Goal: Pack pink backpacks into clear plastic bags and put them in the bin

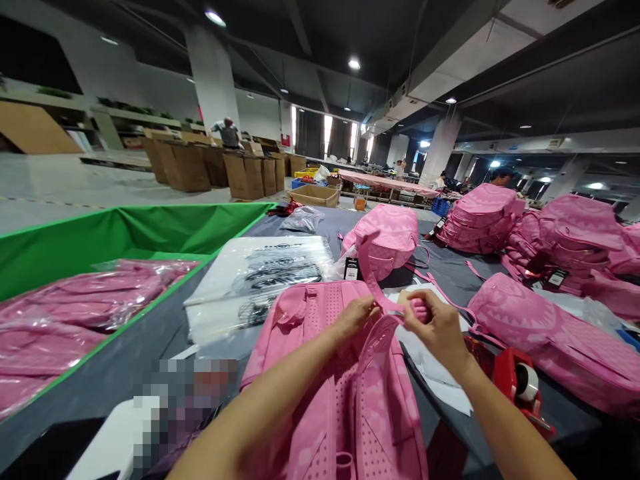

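Note:
A pink backpack [345, 380] lies in front of me with its padded, perforated straps facing up. My left hand [357, 319] is closed on a pink webbing strap [373, 277] near the top of the bag; part of that strap curls up above the hand. My right hand [435, 325] pinches a rolled-up bundle of the same webbing [419, 309] just right of the bag. Between the two hands the strap runs slack. Behind them stands another pink backpack [387, 237] with a black-and-white hang tag [351, 269].
To the left, a green-lined bin [165, 230] holds pink bags in clear plastic. Printed plastic bags [265, 273] lie beside it on the dark table. At right are a red tape dispenser [517, 383], a lying pink backpack [555, 333] and stacked backpacks [480, 217]. Cartons [245, 175] stand beyond.

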The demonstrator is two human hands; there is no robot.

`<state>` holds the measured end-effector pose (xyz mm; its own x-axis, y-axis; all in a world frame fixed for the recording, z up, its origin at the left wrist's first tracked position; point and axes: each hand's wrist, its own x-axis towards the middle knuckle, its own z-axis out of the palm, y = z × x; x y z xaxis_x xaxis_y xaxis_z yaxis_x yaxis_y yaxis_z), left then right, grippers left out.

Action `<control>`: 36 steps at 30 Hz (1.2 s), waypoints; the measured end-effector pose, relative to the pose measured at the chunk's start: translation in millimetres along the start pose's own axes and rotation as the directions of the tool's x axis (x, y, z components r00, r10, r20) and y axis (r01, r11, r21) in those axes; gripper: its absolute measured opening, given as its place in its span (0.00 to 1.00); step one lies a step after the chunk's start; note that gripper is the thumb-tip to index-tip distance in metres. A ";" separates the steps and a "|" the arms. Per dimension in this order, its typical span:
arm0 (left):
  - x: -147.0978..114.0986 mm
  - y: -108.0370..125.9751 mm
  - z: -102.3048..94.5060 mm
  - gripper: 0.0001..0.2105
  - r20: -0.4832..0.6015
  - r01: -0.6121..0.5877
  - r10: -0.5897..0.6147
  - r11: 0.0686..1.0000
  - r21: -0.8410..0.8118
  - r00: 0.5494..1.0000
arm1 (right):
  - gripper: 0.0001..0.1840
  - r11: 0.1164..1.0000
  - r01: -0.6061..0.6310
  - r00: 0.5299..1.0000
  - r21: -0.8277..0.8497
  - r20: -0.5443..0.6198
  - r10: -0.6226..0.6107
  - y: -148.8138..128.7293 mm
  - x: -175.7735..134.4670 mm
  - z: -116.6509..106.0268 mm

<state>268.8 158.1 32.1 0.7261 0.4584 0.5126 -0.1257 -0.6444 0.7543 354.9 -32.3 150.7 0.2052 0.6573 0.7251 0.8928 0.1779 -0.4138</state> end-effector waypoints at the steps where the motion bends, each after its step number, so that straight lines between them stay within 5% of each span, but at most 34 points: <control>1: -11.8 10.7 -6.1 0.12 0.002 -0.023 0.023 0.999 0.027 1.000 | 0.09 0.998 -0.064 0.998 0.007 0.019 0.064 2.9 3.6 -8.7; 4: -41.6 43.0 -24.4 0.13 -0.019 -0.115 0.119 0.983 0.141 0.993 | 0.16 0.981 -0.173 0.972 0.090 0.173 0.155 7.9 14.8 -20.8; 8: -40.6 65.3 -28.6 0.17 -0.078 -0.198 0.237 0.921 0.336 0.968 | 0.21 0.947 -0.184 0.931 0.262 0.355 0.082 3.3 37.3 -3.5; 12: -30.2 55.7 -14.1 0.11 -0.035 0.069 -0.070 0.997 -0.022 0.997 | 0.27 0.907 -0.198 0.939 0.371 0.339 0.067 6.2 70.8 14.9; 16: -52.2 51.0 -1.3 0.16 -0.096 0.274 -0.316 0.911 -0.308 0.944 | 0.31 0.836 -0.290 0.877 0.466 0.479 0.037 26.6 104.7 26.8; 18: -70.0 60.8 2.6 0.19 -0.036 0.345 -0.405 0.819 -0.458 0.913 | 0.31 0.850 -0.253 0.875 0.463 0.485 -0.003 41.9 117.2 44.2; 21: -98.7 85.1 4.4 0.23 0.110 0.444 -0.559 0.507 -0.739 0.822 | 0.29 0.877 -0.199 0.890 0.438 0.455 -0.025 67.7 123.9 89.9; 24: -132.8 104.9 4.4 0.29 0.243 0.512 -0.644 0.269 -0.816 0.725 | 0.27 0.930 -0.199 0.873 0.309 0.487 0.025 91.8 115.1 140.9; 28: -174.4 109.0 -6.6 0.28 0.363 0.743 -0.687 0.398 -0.538 0.630 | 0.27 0.999 -0.010 0.808 -0.040 0.589 0.032 113.6 96.2 180.4; 30: -175.9 100.0 -29.2 0.26 0.323 0.767 -0.700 0.534 -0.357 0.637 | 0.34 0.992 0.010 0.797 -0.129 0.601 0.070 118.8 89.9 187.2; 32: -157.4 80.9 -65.6 0.26 0.125 0.700 -0.689 0.707 -0.100 0.714 | 0.40 0.986 -0.008 0.785 -0.167 0.610 0.110 120.8 85.6 190.2; 33: -141.8 67.1 -86.4 0.26 -0.063 0.642 -0.640 0.757 0.119 0.766 | 0.40 0.986 -0.002 0.780 -0.169 0.616 0.108 120.9 83.3 191.3; 35: -104.5 32.4 -124.5 0.21 -0.402 0.561 -0.403 0.692 0.455 0.822 | 0.36 0.990 0.031 0.794 -0.134 0.605 0.057 120.7 77.5 193.4; 36: -86.0 13.6 -138.4 0.24 -0.460 0.565 -0.349 0.647 0.512 0.816 | 0.34 0.994 0.045 0.815 -0.098 0.580 0.020 120.7 73.6 194.4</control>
<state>111.2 194.6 55.1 0.3255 0.8807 0.3441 0.6755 -0.4712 0.5672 399.8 179.8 47.1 -0.0472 0.9636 0.2633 0.9363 0.1346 -0.3245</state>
